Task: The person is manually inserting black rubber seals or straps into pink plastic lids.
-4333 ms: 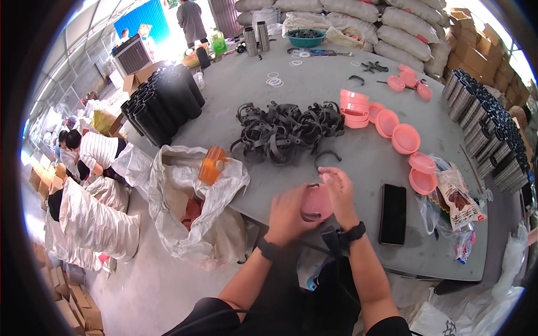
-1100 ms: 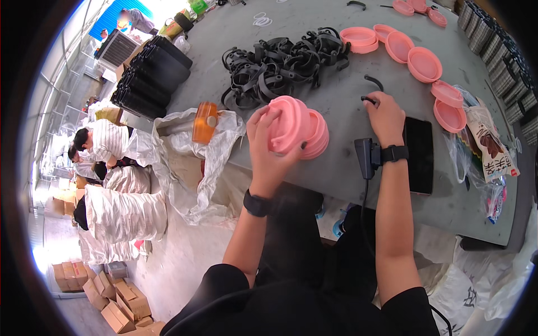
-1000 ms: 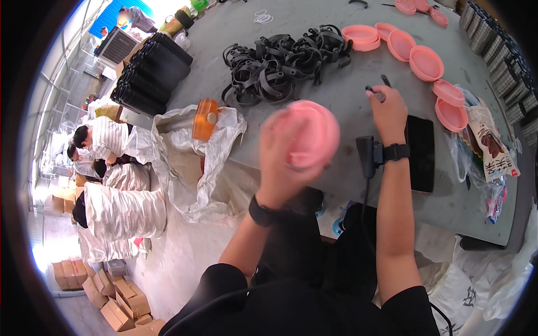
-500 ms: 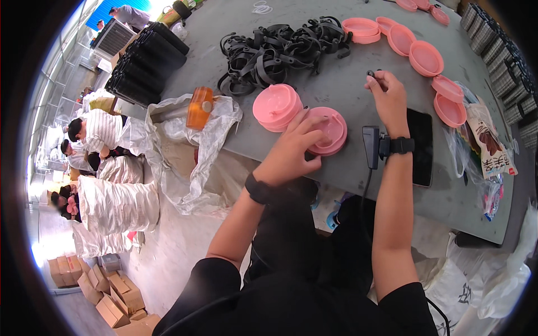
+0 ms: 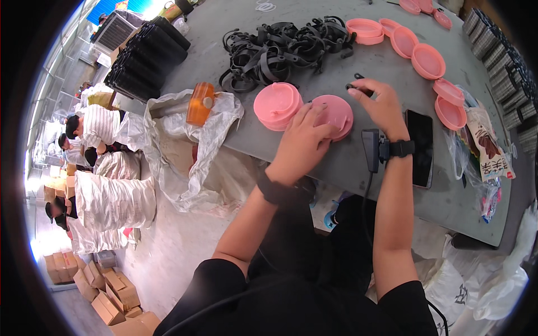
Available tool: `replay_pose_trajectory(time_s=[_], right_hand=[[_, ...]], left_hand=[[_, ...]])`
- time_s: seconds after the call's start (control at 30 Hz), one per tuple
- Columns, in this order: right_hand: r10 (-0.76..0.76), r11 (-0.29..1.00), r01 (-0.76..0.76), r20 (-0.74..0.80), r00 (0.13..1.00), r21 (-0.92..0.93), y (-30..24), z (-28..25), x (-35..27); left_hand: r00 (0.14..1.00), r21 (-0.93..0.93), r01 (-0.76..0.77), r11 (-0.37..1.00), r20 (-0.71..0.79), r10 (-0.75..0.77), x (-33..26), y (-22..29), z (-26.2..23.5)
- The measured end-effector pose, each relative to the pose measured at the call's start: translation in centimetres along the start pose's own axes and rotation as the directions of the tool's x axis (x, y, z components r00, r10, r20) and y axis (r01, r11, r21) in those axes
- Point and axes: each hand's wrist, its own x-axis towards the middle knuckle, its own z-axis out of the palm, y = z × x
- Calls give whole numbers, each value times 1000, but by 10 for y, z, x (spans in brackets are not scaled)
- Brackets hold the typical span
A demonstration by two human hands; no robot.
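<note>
My left hand (image 5: pixel 305 137) is closed over the near edge of a round pink lid (image 5: pixel 338 116), its fingers lying across the top. At its left, touching or nearly so, sits another round pink lid (image 5: pixel 277 103) with a raised spout-like flap, seemingly stacked. My right hand (image 5: pixel 382 106) hovers just right of and above the held lid, thumb and fingers pinching a small black piece (image 5: pixel 350 86). Beyond both hands lies a tangled heap of black plastic straps (image 5: pixel 280 56) with loop ends.
Pink lids (image 5: pixel 427 60) form a curved row at the right. A dark phone (image 5: pixel 419 148) lies by my right wrist, plastic packages (image 5: pixel 485 145) farther right. An orange mallet head (image 5: pixel 200 104) rests on a white woven sack (image 5: pixel 168 129) at the left edge. Other people work at far left.
The held lid has turned, its tab now toward the right, and it sits slightly farther from me. My right hand has moved left toward it with the small black piece.
</note>
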Motion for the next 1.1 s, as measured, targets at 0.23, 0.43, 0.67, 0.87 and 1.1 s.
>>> replay_pose_trajectory(time_s=[0.23, 0.43, 0.67, 0.87, 1.1], right_hand=[[-156, 984, 168, 165, 974, -61, -25, 9, -10], [-141, 975, 167, 171, 975, -150, -54, -6, -54], [-228, 847, 374, 379, 897, -377, -61, 0, -81], [-295, 790, 447, 380, 877, -420, -60, 11, -66], [-238, 791, 456, 481, 844, -408, -56, 12, -64]], left_hand=[[999, -100, 10, 995, 34, -7, -5, -5, -11], [1000, -217, -17, 976, 3, 18, -22, -6, -4], [1000, -261, -3, 965, -20, -2, -21, -11, 3], [1000, -338, 10, 941, -22, -19, -22, -15, 1], [999, -320, 42, 946, -8, -47, -25, -17, 3]])
